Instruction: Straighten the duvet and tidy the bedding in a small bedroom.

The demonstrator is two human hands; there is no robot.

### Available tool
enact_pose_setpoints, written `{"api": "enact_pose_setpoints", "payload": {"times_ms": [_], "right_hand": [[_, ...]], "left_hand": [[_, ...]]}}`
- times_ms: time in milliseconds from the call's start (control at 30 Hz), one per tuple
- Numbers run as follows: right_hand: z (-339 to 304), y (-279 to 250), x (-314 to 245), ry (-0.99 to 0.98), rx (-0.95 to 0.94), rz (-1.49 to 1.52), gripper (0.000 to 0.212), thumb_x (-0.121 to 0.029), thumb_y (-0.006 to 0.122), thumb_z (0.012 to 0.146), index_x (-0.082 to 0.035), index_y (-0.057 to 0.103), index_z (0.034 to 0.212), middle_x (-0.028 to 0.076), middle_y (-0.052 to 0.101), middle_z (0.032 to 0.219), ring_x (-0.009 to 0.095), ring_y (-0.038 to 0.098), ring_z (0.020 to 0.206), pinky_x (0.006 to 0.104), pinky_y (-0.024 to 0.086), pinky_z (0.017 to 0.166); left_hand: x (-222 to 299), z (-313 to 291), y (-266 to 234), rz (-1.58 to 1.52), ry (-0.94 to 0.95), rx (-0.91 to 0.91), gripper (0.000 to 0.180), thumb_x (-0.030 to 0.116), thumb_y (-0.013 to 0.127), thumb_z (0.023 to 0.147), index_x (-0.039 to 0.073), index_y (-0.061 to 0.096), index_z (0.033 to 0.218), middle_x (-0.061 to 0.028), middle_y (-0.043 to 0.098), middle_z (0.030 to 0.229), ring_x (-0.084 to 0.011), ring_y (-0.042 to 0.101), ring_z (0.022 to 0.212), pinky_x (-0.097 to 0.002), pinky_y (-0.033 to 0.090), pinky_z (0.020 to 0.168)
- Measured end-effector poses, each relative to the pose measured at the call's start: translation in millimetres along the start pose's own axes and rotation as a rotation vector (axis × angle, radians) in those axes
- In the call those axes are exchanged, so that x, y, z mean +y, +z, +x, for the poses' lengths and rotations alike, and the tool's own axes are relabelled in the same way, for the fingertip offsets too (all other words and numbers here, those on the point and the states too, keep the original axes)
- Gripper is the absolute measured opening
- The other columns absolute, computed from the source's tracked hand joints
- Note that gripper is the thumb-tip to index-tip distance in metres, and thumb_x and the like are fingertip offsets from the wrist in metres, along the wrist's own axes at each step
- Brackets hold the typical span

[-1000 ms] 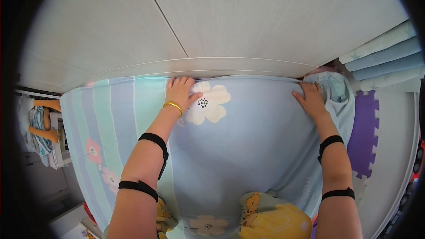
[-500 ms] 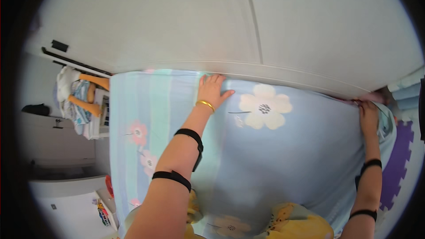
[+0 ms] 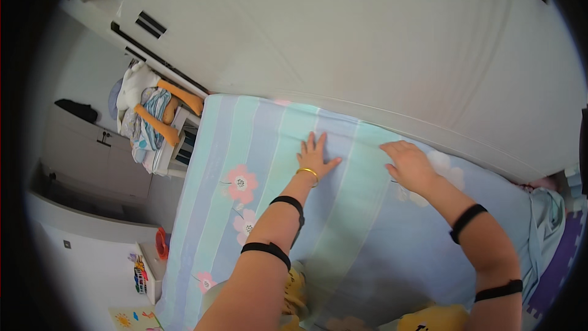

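A blue and mint striped bedsheet with pink and white flowers lies spread over the bed under me. My left hand rests on it with fingers spread, a gold bangle at the wrist. To its right, my right hand is over the sheet beside a large white flower, partly covering that flower. Its fingers are stretched out and hold nothing; whether they touch the cloth I cannot tell. Black straps circle both forearms. At the far right the sheet's end lies bunched in loose folds.
A pale wardrobe front borders the bed's far side. On the left stands a white chair piled with clothes and a plush toy with orange legs. Purple foam matting lies at the right. A red item is at the lower left.
My right hand has left the sheet's right end and moved left toward the middle. The left hand now lies away from the wardrobe-side edge. The view has turned and shifted left.
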State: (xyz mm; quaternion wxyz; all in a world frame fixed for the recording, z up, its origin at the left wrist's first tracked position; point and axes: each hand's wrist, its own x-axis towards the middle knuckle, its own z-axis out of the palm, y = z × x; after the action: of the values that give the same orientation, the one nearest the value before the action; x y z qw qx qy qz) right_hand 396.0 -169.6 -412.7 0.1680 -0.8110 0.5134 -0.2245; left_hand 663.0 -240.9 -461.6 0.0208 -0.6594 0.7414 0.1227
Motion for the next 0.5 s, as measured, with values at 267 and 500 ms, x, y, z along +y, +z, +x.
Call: {"api": "enact_pose_setpoints", "payload": {"times_ms": [267,500], "right_hand": [[148,107,-45,-0.104,0.047,-0.035,0.051,-0.007,0.058,0.079,-0.002,0.042,0.127,0.015,0.049,0.127,0.029,0.045,0.118,0.0384,0.035,0.101],[189,159,-33,0.097,-0.036,-0.045,0.062,-0.035,0.057,0.083,0.002,0.041,0.129,0.022,0.049,0.127,0.037,0.047,0.116,0.0416,0.036,0.099]], "left_hand": [[-34,-2,38,-0.545,0.058,0.513,0.083,0.037,0.066,0.075,0.007,0.024,0.140,-0.0147,0.020,0.147,-0.0348,0.020,0.135,-0.0587,0.013,0.106],[-45,-22,62,-0.262,-0.010,0.348,0.075,0.044,0.051,0.085,0.009,0.019,0.144,-0.0172,0.010,0.150,-0.0375,0.005,0.138,-0.0646,0.001,0.104]]}}
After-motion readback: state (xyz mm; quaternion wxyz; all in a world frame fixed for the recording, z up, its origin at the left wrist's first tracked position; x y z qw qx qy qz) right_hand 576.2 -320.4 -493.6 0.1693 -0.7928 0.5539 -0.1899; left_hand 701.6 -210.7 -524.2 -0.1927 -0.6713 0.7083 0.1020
